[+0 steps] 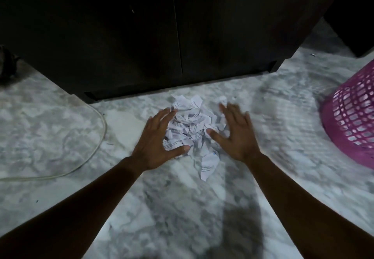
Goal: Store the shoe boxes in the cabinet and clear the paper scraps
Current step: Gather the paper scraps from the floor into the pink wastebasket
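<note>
A heap of torn, printed white paper scraps (192, 123) lies on the marbled floor just in front of the dark cabinet (141, 35), whose two doors are closed. My left hand (155, 143) is spread at the heap's left side, thumb touching the scraps. My right hand (234, 135) is spread at the heap's right side, fingers straight and blurred by motion. One larger scrap (209, 164) lies at the near edge of the heap, between my wrists. No shoe box is in view.
A pink perforated plastic basket (352, 121) stands on the floor at the right. A pale cable (97, 143) curves across the floor at the left. A dark object (7, 62) sits at the far left edge beside the cabinet.
</note>
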Demonstrator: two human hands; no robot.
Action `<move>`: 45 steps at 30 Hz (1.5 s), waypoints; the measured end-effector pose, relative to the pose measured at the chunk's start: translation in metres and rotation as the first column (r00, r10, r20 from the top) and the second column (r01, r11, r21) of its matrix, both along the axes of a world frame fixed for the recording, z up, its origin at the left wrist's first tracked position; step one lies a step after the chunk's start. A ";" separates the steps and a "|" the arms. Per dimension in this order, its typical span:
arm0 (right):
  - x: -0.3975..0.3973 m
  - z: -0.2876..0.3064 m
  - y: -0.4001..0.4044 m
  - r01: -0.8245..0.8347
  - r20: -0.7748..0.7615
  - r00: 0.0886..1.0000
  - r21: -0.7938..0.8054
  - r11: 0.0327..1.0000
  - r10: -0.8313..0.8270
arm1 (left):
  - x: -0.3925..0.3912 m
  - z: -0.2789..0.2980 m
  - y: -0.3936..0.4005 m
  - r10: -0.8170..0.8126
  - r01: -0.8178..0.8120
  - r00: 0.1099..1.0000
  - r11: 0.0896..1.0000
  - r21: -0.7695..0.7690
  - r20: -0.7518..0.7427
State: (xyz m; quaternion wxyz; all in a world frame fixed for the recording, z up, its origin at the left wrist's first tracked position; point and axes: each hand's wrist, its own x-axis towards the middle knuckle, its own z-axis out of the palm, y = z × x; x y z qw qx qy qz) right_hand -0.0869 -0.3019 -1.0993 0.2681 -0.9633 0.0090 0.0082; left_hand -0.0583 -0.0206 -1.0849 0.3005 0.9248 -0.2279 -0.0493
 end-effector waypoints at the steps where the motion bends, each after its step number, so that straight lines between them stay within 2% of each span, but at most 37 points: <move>1: 0.003 0.000 0.011 -0.073 -0.008 0.997 0.013 0.997 0.073 | 0.001 0.000 -0.004 -0.004 0.004 1.000 1.000 -0.013 -0.001; 3: 0.002 0.007 0.023 -0.143 0.004 0.990 0.059 0.988 0.143 | 0.003 0.000 -0.009 0.024 -0.022 0.999 0.999 -0.044 0.038; 5: -0.007 0.017 0.019 -0.142 0.038 0.990 0.096 0.985 0.139 | 0.009 0.001 -0.007 0.120 -0.112 0.990 0.989 -0.093 0.081; 8: -0.031 0.029 0.002 -0.234 0.045 0.972 0.056 0.971 0.232 | 0.022 0.004 -0.001 0.205 -0.195 0.976 0.974 -0.119 0.076; 10: -0.043 0.032 -0.003 -0.324 0.000 0.946 -0.016 0.946 0.324 | 0.031 0.005 0.001 0.118 -0.115 0.992 0.991 -0.062 0.048; 13: -0.035 0.030 0.000 -0.410 -0.058 0.912 -0.091 0.907 0.407 | 0.042 0.011 0.003 -0.119 0.125 0.988 0.991 0.053 -0.098; 15: -0.017 0.030 0.005 -0.452 -0.077 0.892 -0.087 0.888 0.446 | 0.050 0.020 0.008 -0.228 0.256 0.958 0.952 0.164 -0.172; 18: 0.010 0.033 0.006 -0.520 -0.118 0.853 -0.103 0.848 0.509 | 0.061 0.036 0.026 -0.345 0.398 0.916 0.851 0.343 -0.207; 21: 0.028 0.033 0.005 -0.591 -0.160 0.805 -0.125 0.797 0.572 | 0.064 0.041 0.041 -0.405 0.465 0.885 0.767 0.443 -0.228; 25: 0.046 0.029 0.015 -0.646 -0.176 0.760 -0.109 0.755 0.625 | 0.064 0.024 0.023 -0.414 0.456 0.889 0.777 0.434 -0.193; 27: 0.051 0.026 0.024 -0.646 -0.175 0.761 -0.110 0.756 0.625 | 0.063 0.015 0.006 -0.422 0.433 0.898 0.795 0.424 -0.124; 29: 0.050 0.019 0.034 -0.624 -0.133 0.781 -0.129 0.770 0.610 | 0.060 0.008 -0.005 -0.374 0.365 0.926 0.856 0.366 -0.050; 32: 0.041 0.003 0.050 -0.514 0.065 0.852 -0.083 0.854 0.519 | 0.055 -0.003 -0.011 -0.224 0.219 0.975 0.962 0.165 0.009; 34: 0.037 -0.006 0.059 -0.447 0.192 0.877 -0.010 0.895 0.440 | 0.052 -0.011 -0.015 -0.142 0.142 0.989 0.990 -0.004 0.029; 37: 0.038 -0.017 0.066 -0.394 0.306 0.881 0.054 0.918 0.360 | 0.042 -0.018 -0.028 -0.001 0.004 1.000 0.993 -0.115 0.024; 41: 0.038 -0.020 0.075 -0.342 0.398 0.850 -0.083 0.936 0.346 | 0.028 -0.014 -0.052 0.135 -0.123 0.987 0.984 -0.127 0.088; 43: 0.038 -0.018 0.078 -0.326 0.420 0.842 -0.102 0.940 0.337 | 0.020 -0.013 -0.064 0.210 -0.195 0.971 0.973 -0.125 0.116; 45: 0.037 -0.016 0.079 -0.307 0.451 0.837 -0.082 0.948 0.311 | 0.011 -0.011 -0.072 0.277 -0.262 0.959 0.947 -0.183 0.059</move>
